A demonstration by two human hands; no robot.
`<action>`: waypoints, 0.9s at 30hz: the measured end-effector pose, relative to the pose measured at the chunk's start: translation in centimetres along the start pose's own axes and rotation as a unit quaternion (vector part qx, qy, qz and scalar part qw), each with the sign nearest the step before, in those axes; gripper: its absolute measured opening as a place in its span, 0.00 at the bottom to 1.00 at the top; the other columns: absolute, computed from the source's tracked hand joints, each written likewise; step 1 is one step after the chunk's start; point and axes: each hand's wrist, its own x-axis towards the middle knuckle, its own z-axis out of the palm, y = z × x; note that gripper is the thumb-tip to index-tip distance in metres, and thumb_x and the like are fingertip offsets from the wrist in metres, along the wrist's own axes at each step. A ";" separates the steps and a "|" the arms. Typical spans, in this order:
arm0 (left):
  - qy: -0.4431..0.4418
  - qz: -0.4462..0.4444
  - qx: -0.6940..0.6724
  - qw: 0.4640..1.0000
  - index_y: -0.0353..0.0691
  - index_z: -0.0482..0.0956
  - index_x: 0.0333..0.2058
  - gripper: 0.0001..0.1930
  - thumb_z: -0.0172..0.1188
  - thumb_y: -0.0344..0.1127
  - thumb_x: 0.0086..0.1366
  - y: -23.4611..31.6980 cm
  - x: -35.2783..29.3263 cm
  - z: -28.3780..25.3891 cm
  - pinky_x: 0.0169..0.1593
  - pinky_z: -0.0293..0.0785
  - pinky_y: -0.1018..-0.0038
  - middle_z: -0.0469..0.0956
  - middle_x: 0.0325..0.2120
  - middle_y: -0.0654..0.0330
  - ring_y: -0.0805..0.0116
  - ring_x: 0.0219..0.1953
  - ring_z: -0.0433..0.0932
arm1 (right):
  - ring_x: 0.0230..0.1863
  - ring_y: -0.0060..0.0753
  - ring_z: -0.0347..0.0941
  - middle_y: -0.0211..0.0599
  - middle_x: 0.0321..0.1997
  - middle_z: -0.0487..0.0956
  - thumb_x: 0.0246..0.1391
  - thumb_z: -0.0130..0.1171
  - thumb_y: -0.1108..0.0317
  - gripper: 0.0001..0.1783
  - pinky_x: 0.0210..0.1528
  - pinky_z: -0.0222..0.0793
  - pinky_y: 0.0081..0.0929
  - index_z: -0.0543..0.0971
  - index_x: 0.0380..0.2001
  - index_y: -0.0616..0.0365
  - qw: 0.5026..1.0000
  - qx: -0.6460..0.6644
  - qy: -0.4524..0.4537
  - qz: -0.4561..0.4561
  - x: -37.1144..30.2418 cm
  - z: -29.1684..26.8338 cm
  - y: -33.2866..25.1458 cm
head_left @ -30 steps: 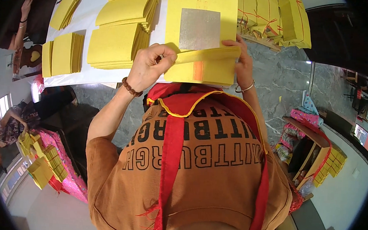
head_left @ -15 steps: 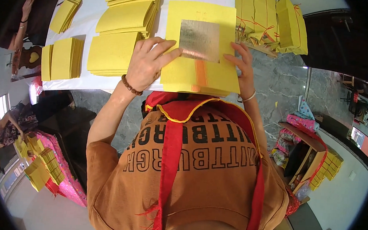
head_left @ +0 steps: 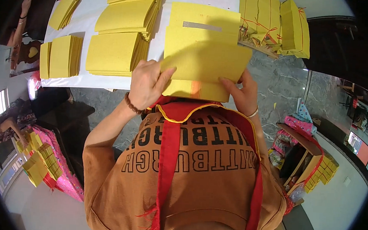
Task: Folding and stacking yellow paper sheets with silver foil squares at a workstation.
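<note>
My left hand [head_left: 144,85] grips the left edge of a yellow paper sheet [head_left: 204,53], its thumb lying along the lower left corner. My right hand [head_left: 245,93] pinches the same sheet at its lower right, thumb on top and the other fingers mostly hidden. The sheet is raised and slightly curved over a stack of yellow paper [head_left: 177,89] at the near table edge. Above the sheet's far edge shows a thin strip of the silver foil square [head_left: 202,26]; the rest is covered. Below it, part of an orange stripe [head_left: 196,89] is visible.
Fanned yellow paper stacks [head_left: 112,53] stand on the white-covered table [head_left: 84,16] to the left. Tied yellow bundles [head_left: 261,18] lie at the right. Another person's arm [head_left: 22,25] is at the far left, with a second person [head_left: 10,127] below, beside a pink-covered table [head_left: 68,175].
Both hands have moved nearer to me, gripping a yellow sheet that now covers most of the silver foil square. Before, the foil lay exposed between my hands.
</note>
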 end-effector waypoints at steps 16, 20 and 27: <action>0.069 -0.139 -0.160 0.975 0.35 0.62 0.17 0.21 0.57 0.45 0.60 -2.3 2.4 3.1 0.17 0.55 0.71 0.60 0.08 0.59 0.72 0.12 0.57 | 0.28 0.23 0.69 0.39 0.36 0.76 0.45 0.62 0.67 0.28 0.30 0.65 0.19 0.70 0.52 0.59 0.997 0.068 0.025 0.006 1.9 0.9 0.4; 0.046 -0.175 -0.215 0.960 0.36 0.64 0.18 0.20 0.57 0.44 0.59 -2.7 2.9 3.2 0.16 0.54 0.73 0.60 0.07 0.63 0.76 0.12 0.58 | 0.29 0.26 0.70 0.39 0.35 0.76 0.45 0.61 0.68 0.27 0.30 0.65 0.22 0.70 0.51 0.60 0.994 0.087 0.060 -0.027 2.2 1.3 0.7; 0.026 -0.218 -0.328 0.919 0.36 0.67 0.23 0.16 0.58 0.42 0.59 -2.8 3.3 3.4 0.15 0.54 0.79 0.62 0.08 0.67 0.82 0.11 0.58 | 0.30 0.29 0.72 0.41 0.33 0.76 0.45 0.61 0.67 0.26 0.31 0.66 0.23 0.71 0.50 0.60 0.997 0.051 0.058 -0.004 2.4 1.2 0.6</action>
